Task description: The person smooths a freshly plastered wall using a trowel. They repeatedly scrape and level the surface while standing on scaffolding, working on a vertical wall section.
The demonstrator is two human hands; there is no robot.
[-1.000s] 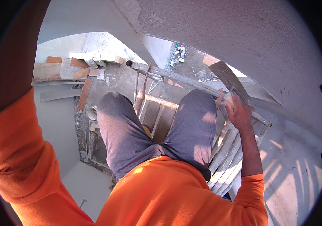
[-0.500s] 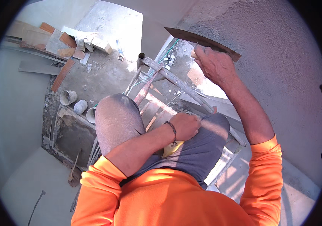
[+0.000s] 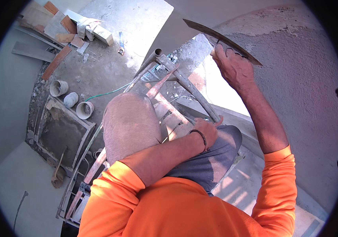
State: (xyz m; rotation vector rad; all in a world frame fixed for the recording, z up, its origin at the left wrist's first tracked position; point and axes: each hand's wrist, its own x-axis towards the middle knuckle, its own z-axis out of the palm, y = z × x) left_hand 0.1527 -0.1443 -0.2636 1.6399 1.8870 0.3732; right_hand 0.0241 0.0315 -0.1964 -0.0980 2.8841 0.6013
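Note:
My right hand (image 3: 234, 71) is raised at the right, its fingers wrapped round the handle of a plastering trowel (image 3: 221, 37). The long, thin metal blade is tilted, its edge near the rough plastered wall (image 3: 295, 83); whether it touches cannot be told. My left hand (image 3: 205, 132), with a dark bracelet at the wrist, is closed above my right thigh (image 3: 226, 148). Its fingers are curled beside a scaffold tube (image 3: 190, 89), and what they hold, if anything, is hidden.
Metal scaffold frames surround my legs. Down on the left lie a mortar trough (image 3: 82, 120), white buckets (image 3: 59, 88) and a shovel-like tool (image 3: 58, 175). Planks (image 3: 56, 62) and rubble are heaped at the far left. A green hose (image 3: 105, 94) crosses the floor.
The whole view has shifted, showing more scaffold on the left. My right hand and the trowel sit slightly further right. My left hand has moved a little right, towards the scaffold tube.

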